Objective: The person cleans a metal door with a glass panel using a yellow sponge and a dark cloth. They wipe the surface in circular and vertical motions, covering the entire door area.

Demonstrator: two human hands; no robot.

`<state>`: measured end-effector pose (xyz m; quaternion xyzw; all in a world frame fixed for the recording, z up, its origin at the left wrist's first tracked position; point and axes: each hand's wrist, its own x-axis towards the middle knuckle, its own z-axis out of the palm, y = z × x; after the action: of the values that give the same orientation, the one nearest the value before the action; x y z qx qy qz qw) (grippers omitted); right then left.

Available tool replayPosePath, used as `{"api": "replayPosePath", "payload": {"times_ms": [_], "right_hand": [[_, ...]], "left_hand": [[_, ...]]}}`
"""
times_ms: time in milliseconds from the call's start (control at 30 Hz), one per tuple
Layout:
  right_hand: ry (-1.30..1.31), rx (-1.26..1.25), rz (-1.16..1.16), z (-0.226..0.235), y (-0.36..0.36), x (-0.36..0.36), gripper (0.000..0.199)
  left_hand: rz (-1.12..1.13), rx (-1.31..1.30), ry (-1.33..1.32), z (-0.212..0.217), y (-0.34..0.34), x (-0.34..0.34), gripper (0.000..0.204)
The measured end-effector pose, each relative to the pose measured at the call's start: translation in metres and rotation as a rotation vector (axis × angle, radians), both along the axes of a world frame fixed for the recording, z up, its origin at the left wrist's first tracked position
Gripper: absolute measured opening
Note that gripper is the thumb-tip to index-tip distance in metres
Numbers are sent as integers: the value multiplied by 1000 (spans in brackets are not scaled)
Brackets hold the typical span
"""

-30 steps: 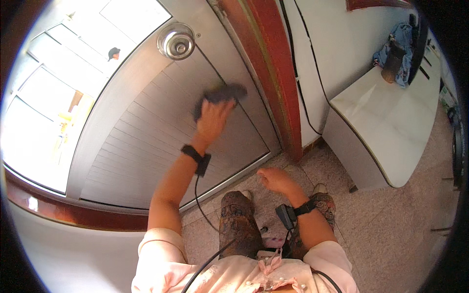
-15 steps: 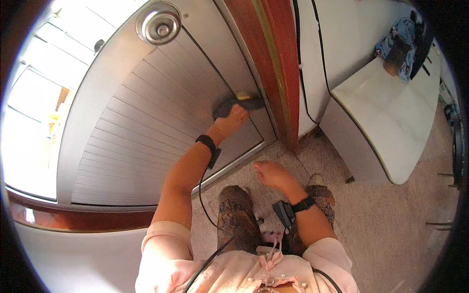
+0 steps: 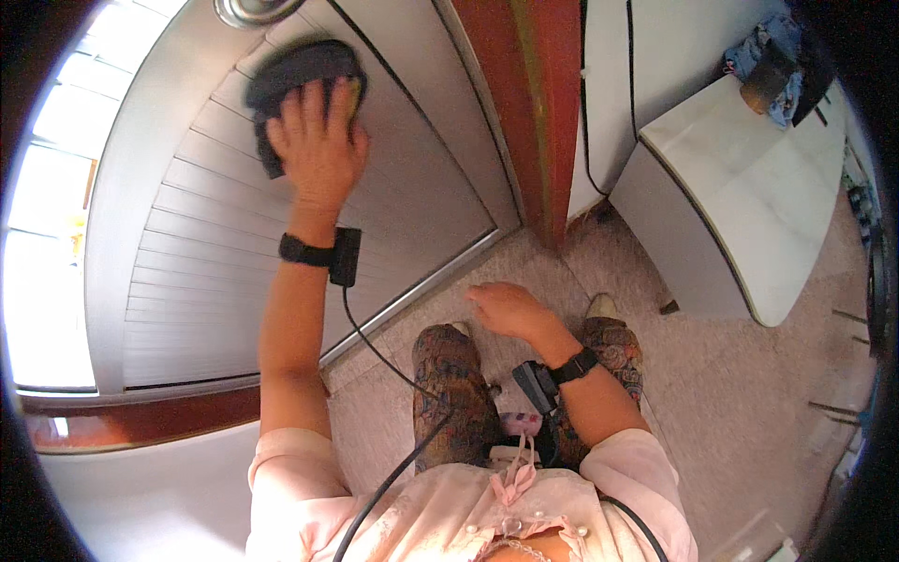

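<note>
In the head view the left hand (image 3: 316,140) reaches to the upper left of the frame, fingers spread flat, pressing a dark cloth (image 3: 295,80) against the grey slatted door (image 3: 197,253). The right hand (image 3: 506,309) hangs loosely open, empty, at centre above the patterned knees.

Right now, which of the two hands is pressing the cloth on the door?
The left hand, raised flat on the dark cloth; the right hand hangs empty.

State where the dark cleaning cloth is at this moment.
In the head view, the dark cloth is at upper left, pressed flat against the grey slatted door under the left hand, just below the round metal knob.
</note>
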<state>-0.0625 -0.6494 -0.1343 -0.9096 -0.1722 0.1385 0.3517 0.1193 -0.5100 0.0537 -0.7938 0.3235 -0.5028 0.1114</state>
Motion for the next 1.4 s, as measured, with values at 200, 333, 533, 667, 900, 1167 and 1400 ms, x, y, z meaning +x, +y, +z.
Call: {"api": "replayPosePath", "payload": {"times_ms": [200, 333, 533, 667, 900, 1167, 1400], "right_hand": [[-140, 49, -46, -2, 1, -8, 23], [-44, 19, -7, 4, 1, -2, 23], [40, -60, 52, 6, 5, 5, 25], [47, -65, 50, 12, 3, -2, 27], [38, -64, 77, 15, 12, -3, 28], [-33, 32, 65, 18, 12, -11, 27], [11, -20, 46, 18, 20, -6, 27]], "left_hand": [[77, 726, 447, -158, 3, 18, 43], [-239, 618, 618, -249, 61, 8, 40], [-44, 501, 585, -121, 57, -4, 43], [23, 77, 49, 12, 60, -19, 47], [321, 359, 636, -70, 96, -23, 39], [-226, 417, 555, -103, 147, -33, 40], [-8, 154, -40, 61, 146, -36, 41]]}}
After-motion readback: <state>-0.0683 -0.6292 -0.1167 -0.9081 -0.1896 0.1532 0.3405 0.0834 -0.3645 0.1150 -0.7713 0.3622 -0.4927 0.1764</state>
